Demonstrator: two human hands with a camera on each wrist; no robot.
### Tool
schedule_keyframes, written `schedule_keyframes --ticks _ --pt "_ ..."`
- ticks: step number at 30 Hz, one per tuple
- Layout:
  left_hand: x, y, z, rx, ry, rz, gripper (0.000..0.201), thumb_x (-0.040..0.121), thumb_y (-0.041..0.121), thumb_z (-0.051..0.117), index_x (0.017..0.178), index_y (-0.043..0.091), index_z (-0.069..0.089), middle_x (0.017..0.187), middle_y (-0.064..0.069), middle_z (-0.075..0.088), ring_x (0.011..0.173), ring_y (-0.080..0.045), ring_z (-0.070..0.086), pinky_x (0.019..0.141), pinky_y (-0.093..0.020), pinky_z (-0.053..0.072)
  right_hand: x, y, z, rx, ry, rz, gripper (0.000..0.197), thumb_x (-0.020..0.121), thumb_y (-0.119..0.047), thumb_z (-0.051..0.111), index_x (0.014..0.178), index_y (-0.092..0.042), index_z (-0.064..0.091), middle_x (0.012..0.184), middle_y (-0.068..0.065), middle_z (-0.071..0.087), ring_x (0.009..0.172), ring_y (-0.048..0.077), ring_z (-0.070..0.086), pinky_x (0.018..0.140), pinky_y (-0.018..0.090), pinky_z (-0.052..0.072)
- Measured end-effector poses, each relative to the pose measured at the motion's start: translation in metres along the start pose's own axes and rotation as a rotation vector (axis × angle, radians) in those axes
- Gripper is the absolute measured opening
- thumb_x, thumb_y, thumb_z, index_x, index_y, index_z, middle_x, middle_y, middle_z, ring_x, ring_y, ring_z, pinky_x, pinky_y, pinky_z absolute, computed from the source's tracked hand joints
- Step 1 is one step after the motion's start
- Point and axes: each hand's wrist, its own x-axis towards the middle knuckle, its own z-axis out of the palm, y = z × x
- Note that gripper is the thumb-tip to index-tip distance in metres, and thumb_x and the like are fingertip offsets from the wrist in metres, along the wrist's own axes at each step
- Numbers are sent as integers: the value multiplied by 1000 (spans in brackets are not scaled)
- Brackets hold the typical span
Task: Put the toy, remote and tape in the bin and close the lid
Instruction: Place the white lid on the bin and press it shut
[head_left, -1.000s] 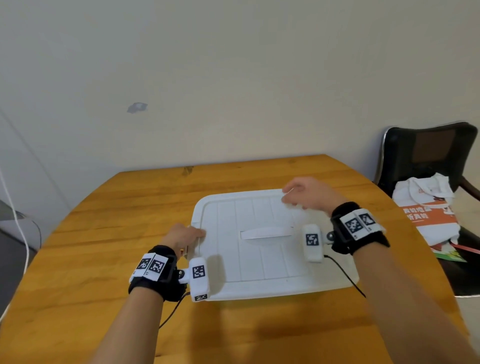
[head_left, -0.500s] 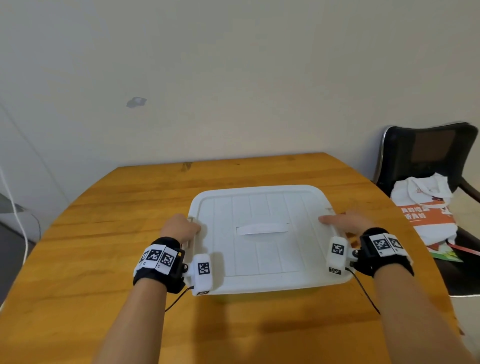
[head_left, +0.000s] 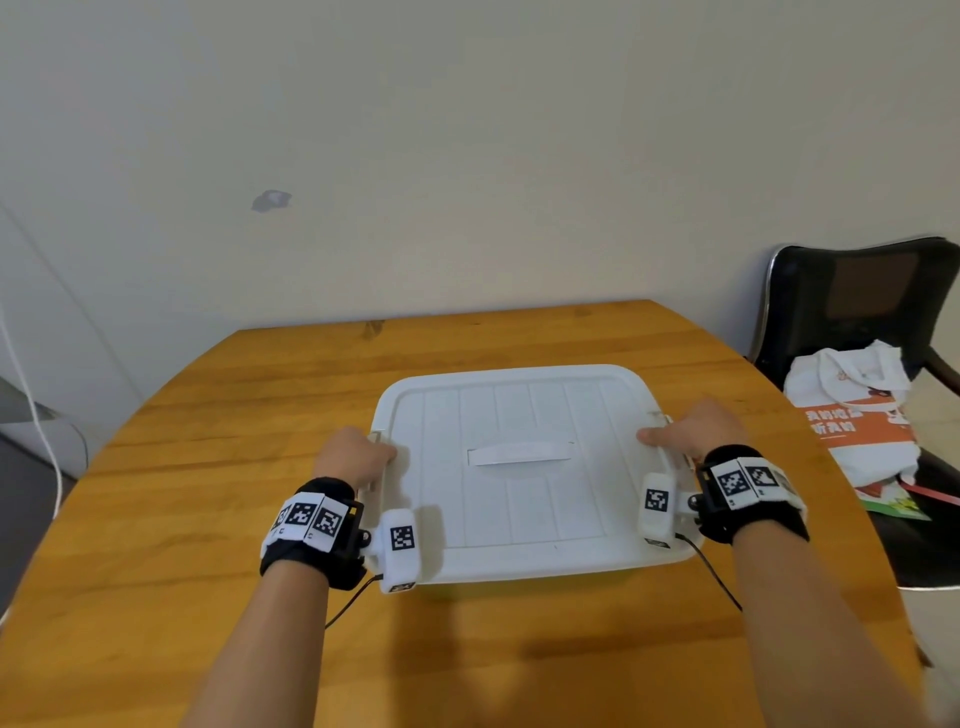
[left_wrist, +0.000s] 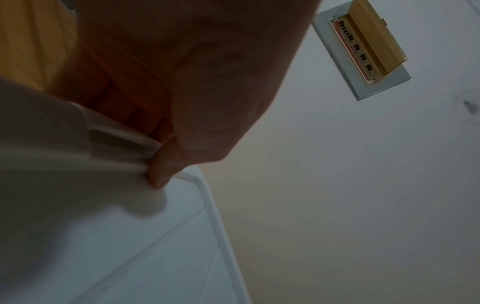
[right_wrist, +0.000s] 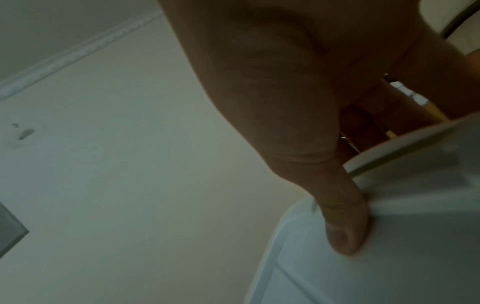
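White plastic lid: the lid (head_left: 524, 462) lies flat over the bin (head_left: 545, 566) on the wooden table (head_left: 208, 467), ribbed on top, with a flat handle strip midway between your two grips.
Left grip: your left hand (head_left: 356, 457) curls over the lid's left edge; the wrist view shows the thumb (left_wrist: 161, 172) pinching down on the rim by a small clip.
Right grip: your right hand (head_left: 693, 428) does the same on the opposite edge, its thumb (right_wrist: 342, 232) flat on top and the other fingers wrapped below the rim.
Contents: toy, remote and tape are not visible; presumably they are under the lid, which hides the inside.
Risk, uneven seat: if you press one side harder, the edge farthest from your grips may ride up and stay unlatched.
Risk, pinch: fingers tucked under the rim could get caught as it snaps down.
Risk, slide: pushing outward rather than down could shift the whole bin across the table.
Latch state: you cannot tell from these views whether the clips have caught.
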Motion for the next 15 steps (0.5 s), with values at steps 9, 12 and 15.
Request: schedule_keyframes --ticks 9,12,15 --pt "4 -4 4 -40 17 -22 31 87 25 66 97 -4 68 98 -19 72 91 -34 70 84 -46 59 9 3 4 3 52 -31 51 71 -39 89 61 -9 50 60 7 53 53 22 52 51 29 37" --pt "3 -3 5 -50 11 -37 30 89 25 66 97 -3 67 97 -18 72 92 -34 69 84 -45 59 10 4 4 -3 49 -31 52 71 -40 89 61 -10 49 58 6 50 50 20 48 50 28 35" --pt "4 -4 5 -53 14 -41 30 89 25 66 97 -4 67 97 -18 71 92 -34 69 82 -43 59 9 4 4 -4 51 -40 52 71 -40 89 59 -10 48 57 6 49 50 20 47 50 28 34"
